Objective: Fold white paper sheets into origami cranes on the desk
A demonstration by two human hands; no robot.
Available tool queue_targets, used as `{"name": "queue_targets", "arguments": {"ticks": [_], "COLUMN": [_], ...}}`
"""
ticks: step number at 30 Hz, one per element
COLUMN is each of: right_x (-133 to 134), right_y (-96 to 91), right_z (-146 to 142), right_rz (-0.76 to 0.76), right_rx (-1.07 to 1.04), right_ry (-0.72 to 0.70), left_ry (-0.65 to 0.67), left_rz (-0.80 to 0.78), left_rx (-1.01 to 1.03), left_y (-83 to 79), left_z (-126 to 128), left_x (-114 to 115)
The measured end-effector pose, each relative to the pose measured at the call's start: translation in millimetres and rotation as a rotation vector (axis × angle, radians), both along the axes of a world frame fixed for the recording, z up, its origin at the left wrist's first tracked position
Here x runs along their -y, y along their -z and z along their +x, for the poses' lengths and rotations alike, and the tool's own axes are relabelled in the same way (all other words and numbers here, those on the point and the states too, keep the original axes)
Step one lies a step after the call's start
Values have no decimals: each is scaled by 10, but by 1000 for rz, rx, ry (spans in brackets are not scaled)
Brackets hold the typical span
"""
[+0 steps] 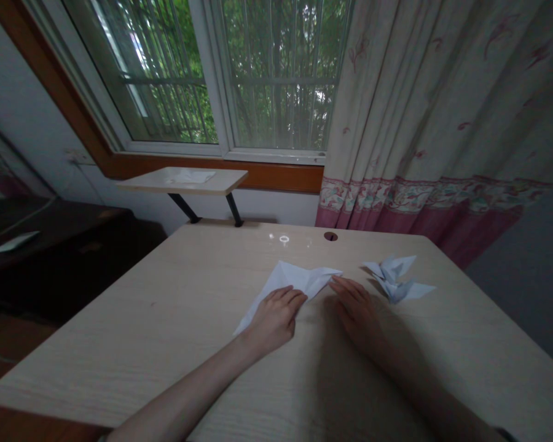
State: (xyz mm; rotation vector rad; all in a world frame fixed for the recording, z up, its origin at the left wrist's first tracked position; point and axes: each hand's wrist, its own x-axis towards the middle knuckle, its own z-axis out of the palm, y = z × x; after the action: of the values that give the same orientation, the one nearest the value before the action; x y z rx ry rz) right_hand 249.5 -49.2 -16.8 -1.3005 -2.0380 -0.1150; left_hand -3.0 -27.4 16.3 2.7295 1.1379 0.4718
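A partly folded sheet of white paper lies flat on the light wooden table. My left hand rests on its lower part, fingers stretched out and pressing it down. My right hand lies flat beside it, with the fingertips touching the paper's right tip. To the right of my right hand sits a finished white folded paper figure, untouched.
A round cable hole is at the table's far edge. A small raised shelf stands behind the table under the window. A flowered curtain hangs at the right. A dark cabinet is at the left.
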Motion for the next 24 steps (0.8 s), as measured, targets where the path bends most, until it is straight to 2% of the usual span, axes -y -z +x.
{"name": "queue_targets", "arguments": {"ticks": [5,14,20,24], "right_x": [-21,-106,-130,-139], "right_y": [44,166,146,107], "right_z": [32,88,103,105], "right_rz": [21,46,26,-39], "right_rx": [14,-83,-161,-239], "right_ry": [48,144,169,196], "left_ry": [-25,-94,-127,-137], "left_rz": [-6,-63,-62,-67], "left_rx": [27,149,163,143], "left_y": [11,48,39,39], "left_z": [-20,-34,-24,-44], "left_x": [-34,-98,-114,-145]}}
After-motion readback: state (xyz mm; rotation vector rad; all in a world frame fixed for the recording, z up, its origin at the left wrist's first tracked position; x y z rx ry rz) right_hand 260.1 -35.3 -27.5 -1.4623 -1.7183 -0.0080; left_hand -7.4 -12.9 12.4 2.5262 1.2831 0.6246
